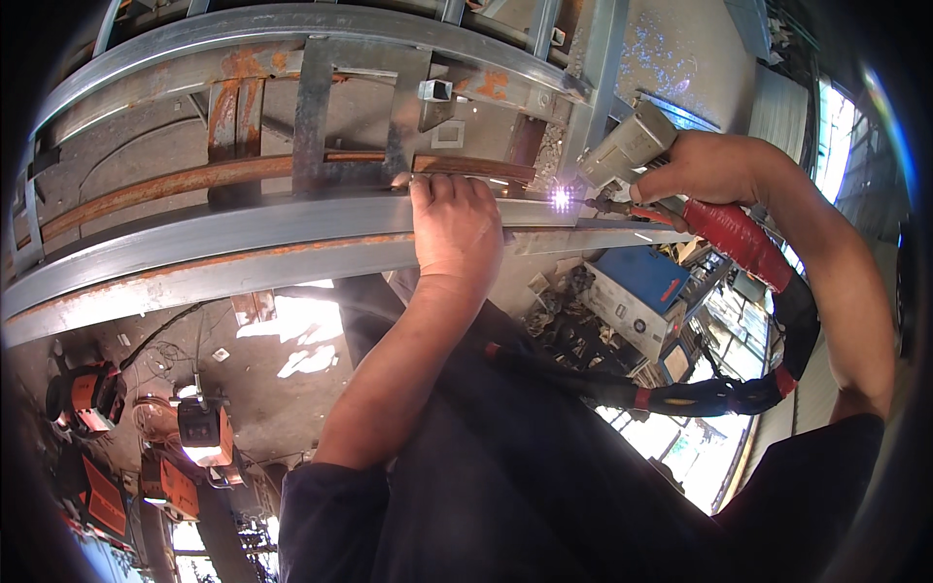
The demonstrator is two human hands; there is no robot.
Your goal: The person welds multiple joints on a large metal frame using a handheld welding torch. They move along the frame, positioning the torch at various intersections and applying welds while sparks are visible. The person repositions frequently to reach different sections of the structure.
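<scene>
A long grey square steel tube (321,222) runs across in front of me. My left hand (455,225) is closed over it, the fingers curled across its far edge. In my right hand (724,167) is a welding torch (734,233) with a red wrapped handle, its tip pointing left. A bright violet-white arc (561,198) glows at that tip, on the tube just right of my left hand. Beside my right thumb sits a beige boxy piece (632,144); how it is attached is hidden. The torch's dark cable (700,398) loops down toward my body.
A frame of steel bars (389,24), partly rusty, lies beyond the tube, with a flat rectangular metal frame (316,107) on it. Orange-and-black machines (206,432) stand on the floor at lower left. A blue-topped grey machine (637,291) is at the right.
</scene>
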